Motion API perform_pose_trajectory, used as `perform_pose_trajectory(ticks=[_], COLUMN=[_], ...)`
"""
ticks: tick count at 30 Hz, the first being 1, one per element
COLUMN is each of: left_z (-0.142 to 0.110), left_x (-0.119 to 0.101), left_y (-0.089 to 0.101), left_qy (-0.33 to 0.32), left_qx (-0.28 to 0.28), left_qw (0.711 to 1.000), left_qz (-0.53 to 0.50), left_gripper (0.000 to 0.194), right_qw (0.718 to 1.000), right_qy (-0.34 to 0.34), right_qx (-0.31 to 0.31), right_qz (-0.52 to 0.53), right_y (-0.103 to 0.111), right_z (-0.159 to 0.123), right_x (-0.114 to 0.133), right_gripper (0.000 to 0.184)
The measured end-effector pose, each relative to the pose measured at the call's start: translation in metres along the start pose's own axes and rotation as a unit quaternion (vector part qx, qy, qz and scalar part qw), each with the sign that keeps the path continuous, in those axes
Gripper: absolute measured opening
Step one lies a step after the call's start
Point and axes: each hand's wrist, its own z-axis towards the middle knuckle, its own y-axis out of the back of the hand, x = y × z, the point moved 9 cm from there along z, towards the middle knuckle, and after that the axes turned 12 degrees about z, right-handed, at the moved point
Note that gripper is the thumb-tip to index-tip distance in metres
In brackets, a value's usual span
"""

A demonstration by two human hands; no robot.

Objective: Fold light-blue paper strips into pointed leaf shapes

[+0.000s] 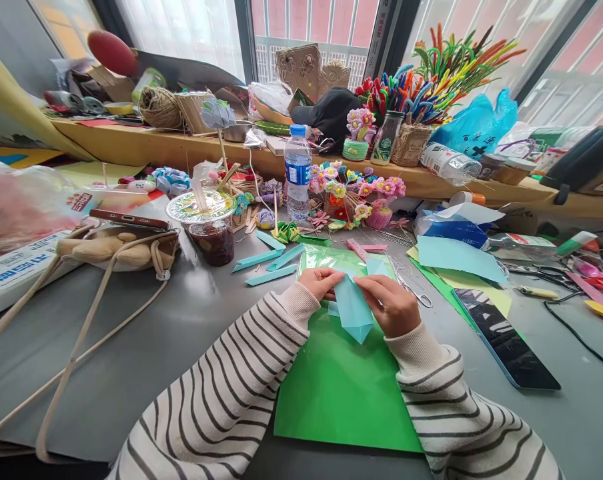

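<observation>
Holding: blue paper, gripped by left fingers (ten o'clock), right fingers (two).
Tearing risked if unevenly pulled.

The left hand and right hand pinch folded light-blue paper over a green sheet.

Dark Chinese characters mark the blue plastic bag, too unclear to read.

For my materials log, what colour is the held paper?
Light blue; the folded paper shows best in the head view.
</observation>
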Motion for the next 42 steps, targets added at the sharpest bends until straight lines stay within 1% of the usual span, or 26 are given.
perform_pose_trajectory(ticks=[5,9,14,22,27,35,42], left_z=[0.0,0.001,0.003,0.002,0.001,0.0,0.004], left_x=[-0.002,-0.003,-0.004,-0.005,-0.007,-0.009,-0.008], left_y=[-0.001,0.0,0.001,0.003,0.004,0.004,0.006], left_qy=[-0.004,-0.013,-0.025,-0.041,-0.039,-0.043,-0.066], left_qx=[0.004,-0.001,-0.006,-0.01,-0.015,-0.012,-0.018], left_qw=[1.0,1.0,0.999,0.998,0.998,0.998,0.995], left_qz=[-0.015,-0.001,0.03,0.055,0.054,0.048,0.079], left_gripper=[0.016,0.023,0.03,0.031,0.03,0.033,0.032], right_qw=[0.997,0.992,0.987,0.988,0.989,0.989,0.988], right_qy=[0.054,0.079,0.108,0.109,0.104,0.116,0.119], right_qx=[0.021,0.034,0.026,0.035,0.04,0.031,0.033], right_qz=[-0.057,-0.097,-0.114,-0.107,-0.095,-0.091,-0.09], right_y=[-0.004,-0.007,-0.006,-0.008,-0.008,-0.007,-0.007], right_z=[-0.001,-0.003,-0.002,-0.001,-0.002,-0.003,-0.002], right_x=[0.01,0.015,0.022,0.023,0.022,0.024,0.027], right_gripper=[0.022,0.021,0.02,0.018,0.019,0.018,0.017])
